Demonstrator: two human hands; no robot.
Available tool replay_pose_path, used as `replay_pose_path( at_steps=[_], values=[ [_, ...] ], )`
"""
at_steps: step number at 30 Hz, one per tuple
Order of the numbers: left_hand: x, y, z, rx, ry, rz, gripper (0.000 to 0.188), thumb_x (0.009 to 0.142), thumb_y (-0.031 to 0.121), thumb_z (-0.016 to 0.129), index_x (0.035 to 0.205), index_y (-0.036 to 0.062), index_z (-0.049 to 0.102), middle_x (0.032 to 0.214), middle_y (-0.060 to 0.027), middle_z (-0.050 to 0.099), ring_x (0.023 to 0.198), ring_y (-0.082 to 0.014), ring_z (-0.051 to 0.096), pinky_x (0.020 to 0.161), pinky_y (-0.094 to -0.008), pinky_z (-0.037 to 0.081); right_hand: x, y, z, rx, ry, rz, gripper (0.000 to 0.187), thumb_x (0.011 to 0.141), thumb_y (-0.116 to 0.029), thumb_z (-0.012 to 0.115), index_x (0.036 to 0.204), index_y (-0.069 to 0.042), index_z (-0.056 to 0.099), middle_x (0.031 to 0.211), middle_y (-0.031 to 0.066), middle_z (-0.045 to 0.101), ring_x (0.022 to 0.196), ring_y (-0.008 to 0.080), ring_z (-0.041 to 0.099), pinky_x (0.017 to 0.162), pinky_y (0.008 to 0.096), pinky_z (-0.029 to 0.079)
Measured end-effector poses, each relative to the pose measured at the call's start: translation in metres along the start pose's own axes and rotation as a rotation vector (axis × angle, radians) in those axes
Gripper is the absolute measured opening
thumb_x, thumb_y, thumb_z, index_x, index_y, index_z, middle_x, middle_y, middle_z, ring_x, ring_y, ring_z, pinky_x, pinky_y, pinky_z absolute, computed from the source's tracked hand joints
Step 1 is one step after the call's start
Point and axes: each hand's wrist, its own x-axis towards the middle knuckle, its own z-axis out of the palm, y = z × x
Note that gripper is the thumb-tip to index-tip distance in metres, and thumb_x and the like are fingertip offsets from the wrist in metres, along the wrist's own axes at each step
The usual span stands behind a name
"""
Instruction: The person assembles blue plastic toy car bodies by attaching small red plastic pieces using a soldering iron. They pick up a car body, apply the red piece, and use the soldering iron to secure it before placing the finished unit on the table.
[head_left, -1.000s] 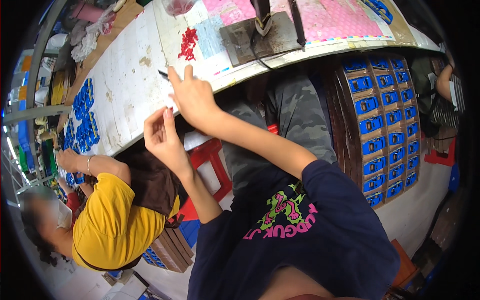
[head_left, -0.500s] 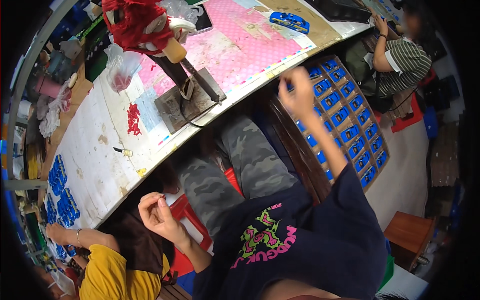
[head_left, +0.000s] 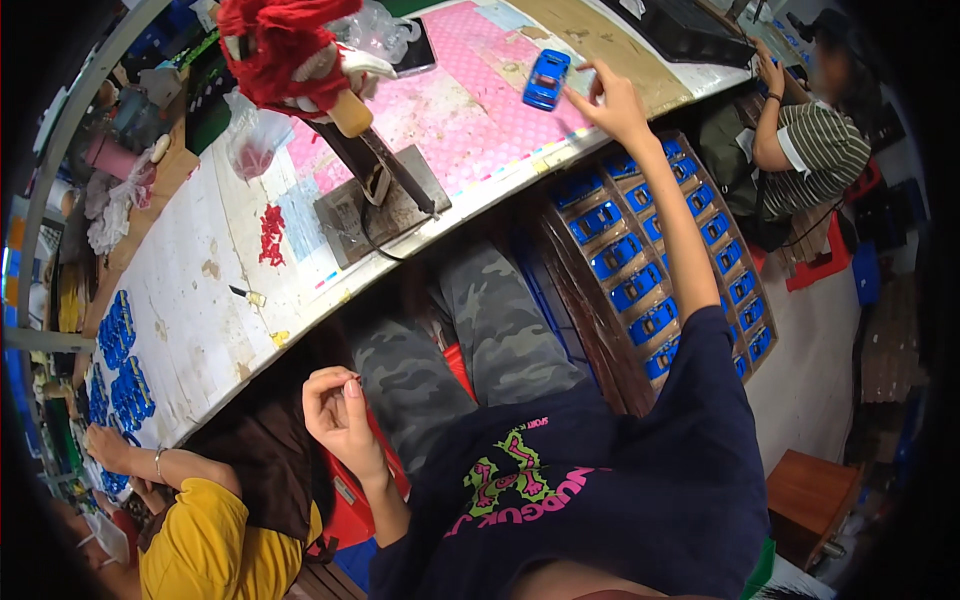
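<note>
My right hand reaches over the table's near edge, thumb and forefinger apart, close beside a blue toy car. The car shows its roof and windows; I cannot tell whether a fingertip touches it. Over my lap, my left hand is closed in a pinch. A tiny dark bit shows at its fingertips, too small to name. Below my right forearm, a cardboard tray with dividers holds many blue toy cars.
A stand wrapped in red cloth occupies the white table. Red scraps and a small blade lie nearby. More blue cars sit far left, beside a person in yellow. Another person works at right.
My right hand has moved from above the tray up to the table beside the toy car. The car has turned and shifted left. My left hand has moved slightly right, still pinched.
</note>
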Motion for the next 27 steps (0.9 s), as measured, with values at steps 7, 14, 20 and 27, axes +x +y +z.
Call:
replay_pose_path(
  at_steps=[7, 14, 20, 27],
  values=[
    [0.001, 0.005, 0.021, -0.029, -0.119, 0.093, 0.007, 0.078, -0.001, 0.051, 0.084, 0.0004, 0.047, 0.080, -0.0068, 0.048, 0.072, -0.0101, 0.044, 0.068, -0.0199, 0.036, 0.034, 0.036, 0.037, -0.028, 0.008, -0.499, 0.081, 0.060, -0.042, 0.070, 0.125, -0.008, 0.036, 0.124, 0.0183, 0.039, 0.114, 0.0325, 0.037, 0.097, 0.0375, 0.029],
    [-0.003, 0.004, 0.028, -0.068, -0.111, 0.025, 0.006, 0.077, -0.001, 0.051, 0.082, 0.0001, 0.048, 0.080, -0.0071, 0.048, 0.070, -0.0091, 0.043, 0.066, -0.0195, 0.035, 0.021, 0.011, 0.038, -0.241, 0.107, -0.328, 0.080, 0.050, -0.051, 0.071, 0.109, -0.002, 0.048, 0.105, 0.0155, 0.051, 0.098, 0.0318, 0.046, 0.085, 0.0380, 0.037],
    [-0.002, 0.003, 0.037, -0.093, -0.187, 0.038, 0.008, 0.076, -0.001, 0.051, 0.082, 0.0003, 0.048, 0.079, -0.0072, 0.048, 0.071, -0.0092, 0.044, 0.065, -0.0194, 0.035, -0.008, 0.003, 0.032, -0.089, 0.301, -0.341, 0.062, 0.053, -0.040, 0.070, 0.099, -0.002, 0.054, 0.090, 0.0135, 0.056, 0.090, 0.0282, 0.051, 0.078, 0.0344, 0.041],
    [-0.003, 0.007, 0.056, -0.192, -0.292, -0.001, 0.009, 0.075, 0.001, 0.053, 0.082, 0.0005, 0.048, 0.078, -0.0075, 0.048, 0.070, -0.0103, 0.044, 0.065, -0.0194, 0.035, -0.054, -0.022, 0.006, 0.150, 0.442, -0.277, 0.052, 0.054, -0.035, 0.068, 0.092, -0.002, 0.055, 0.083, 0.0140, 0.055, 0.078, 0.0313, 0.052, 0.074, 0.0371, 0.041]
  ],
)
